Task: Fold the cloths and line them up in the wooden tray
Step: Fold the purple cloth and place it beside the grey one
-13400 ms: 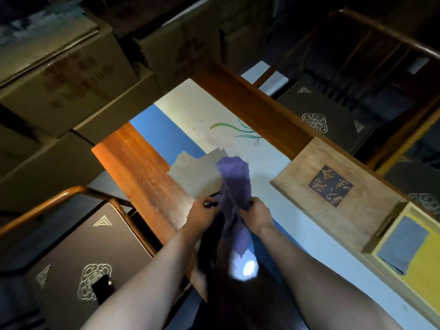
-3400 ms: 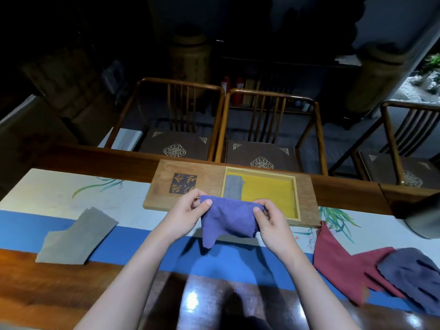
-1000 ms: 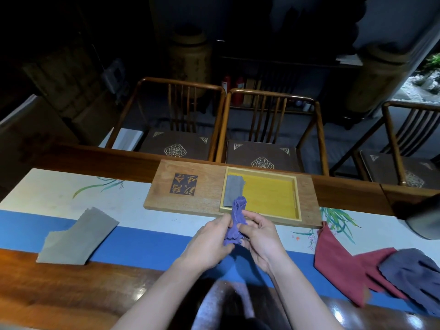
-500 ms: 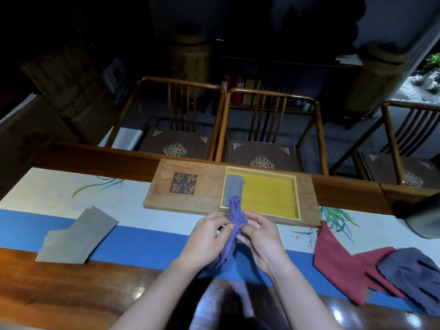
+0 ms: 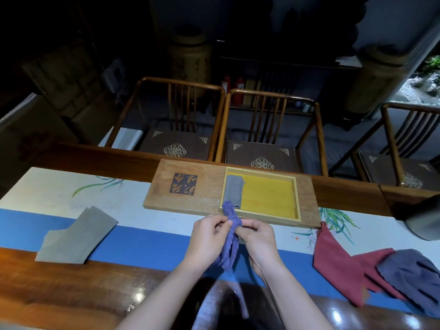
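Note:
A purple cloth hangs bunched edge-on between my two hands, above the blue band of the table runner. My left hand and my right hand both pinch it near its top. Just behind them lies the wooden tray, whose yellow recess holds one folded grey cloth along its left side. A grey-beige cloth lies flat at the left. At the right lie a dark red cloth and a blue-grey cloth overlapping it.
Three wooden chairs stand behind the table's far edge. Cardboard boxes are stacked at the far left. A dark rounded object sits at the right edge of the table. The near wooden table edge is glossy.
Over the last second the purple cloth has stayed bunched between my hands, which shifted a little and lengthened the hanging part. Earlier it was held spread out flat.

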